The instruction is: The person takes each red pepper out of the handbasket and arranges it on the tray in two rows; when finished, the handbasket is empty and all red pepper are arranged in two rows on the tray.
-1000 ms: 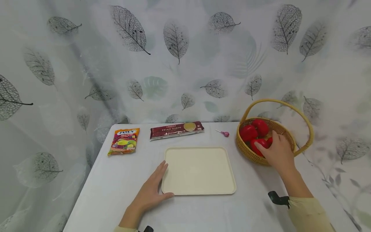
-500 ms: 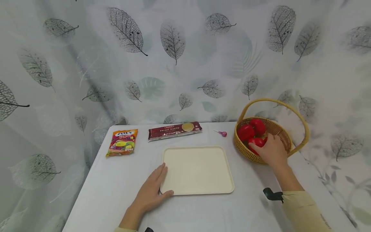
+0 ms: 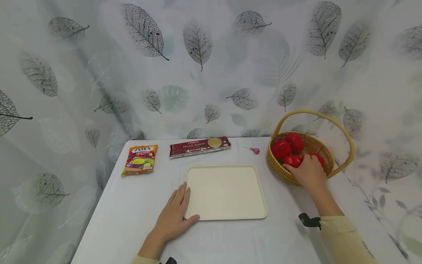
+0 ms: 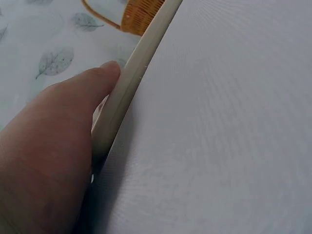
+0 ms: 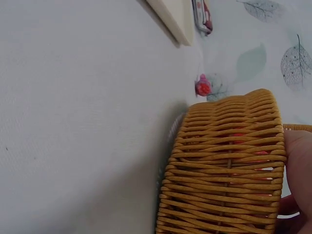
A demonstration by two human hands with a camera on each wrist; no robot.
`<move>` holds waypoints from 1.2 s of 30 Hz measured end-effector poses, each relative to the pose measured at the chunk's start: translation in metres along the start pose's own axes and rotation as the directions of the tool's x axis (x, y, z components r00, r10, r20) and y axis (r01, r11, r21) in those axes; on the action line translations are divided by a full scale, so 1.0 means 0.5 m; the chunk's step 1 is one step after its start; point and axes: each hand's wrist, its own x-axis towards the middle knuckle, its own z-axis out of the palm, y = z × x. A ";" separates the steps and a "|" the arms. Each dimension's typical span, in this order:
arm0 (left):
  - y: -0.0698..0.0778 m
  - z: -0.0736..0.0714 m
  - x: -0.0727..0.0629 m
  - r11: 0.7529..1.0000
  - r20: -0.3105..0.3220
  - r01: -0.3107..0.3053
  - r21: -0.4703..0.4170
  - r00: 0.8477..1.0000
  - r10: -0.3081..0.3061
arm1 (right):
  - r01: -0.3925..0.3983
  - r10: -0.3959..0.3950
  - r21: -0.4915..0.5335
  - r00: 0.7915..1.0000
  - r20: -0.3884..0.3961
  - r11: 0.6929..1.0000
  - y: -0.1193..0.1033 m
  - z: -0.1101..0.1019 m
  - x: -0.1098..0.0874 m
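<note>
My right hand [image 3: 311, 172] reaches over the near rim of a wicker basket [image 3: 286, 176]. It holds the front red bell pepper [image 3: 292, 161], thumb on its near left side and fingers over its right; the fingertips are hidden. Two more bell peppers [image 3: 281, 149] lie behind, and red shows right of the fingers. In the right wrist view the basket's woven side [image 5: 224, 170] covers most of the grasp. My left hand [image 3: 173, 216] lies with straight fingers along the left edge of a cream tray [image 3: 225, 192], its thumb [image 4: 105, 78] at the near rim.
Behind the tray lies a long dark red packet lettered PRIMO GUSTO [image 3: 200, 146], with a pink lollipop [image 3: 255, 150] to its right. An orange Fox's Fruits candy bag [image 3: 140, 160] is at the far left. The basket's tall handle [image 3: 341, 128] arches up; a leaf-print curtain [image 3: 211, 73] hangs behind the white table.
My right hand has shifted left within the basket and closed about the front pepper. Red now shows to the right of its fingers. The left hand's fingers lie flatter along the tray edge.
</note>
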 end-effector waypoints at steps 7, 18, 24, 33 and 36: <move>0.000 -0.008 0.006 1.000 0.024 0.017 0.003 1.000 -0.017 | -0.026 0.026 0.003 1.000 0.007 1.000 0.005 0.008 0.007; -0.004 -0.003 0.004 0.999 0.037 0.043 -0.008 0.998 -0.043 | 0.004 -0.004 -0.005 1.000 -0.004 1.000 0.007 0.011 0.021; -0.004 -0.002 0.003 0.999 0.026 0.041 -0.017 0.999 -0.041 | 0.037 -0.037 0.003 0.999 -0.013 0.999 0.007 0.005 0.019; -0.006 0.002 0.002 0.999 0.017 0.031 -0.009 0.999 -0.031 | 0.034 -0.034 0.044 0.999 -0.011 0.998 0.020 -0.002 0.002; -0.005 0.002 0.002 1.000 0.016 0.029 -0.007 0.999 -0.029 | 0.042 -0.040 0.060 0.999 -0.029 0.997 0.022 -0.003 -0.006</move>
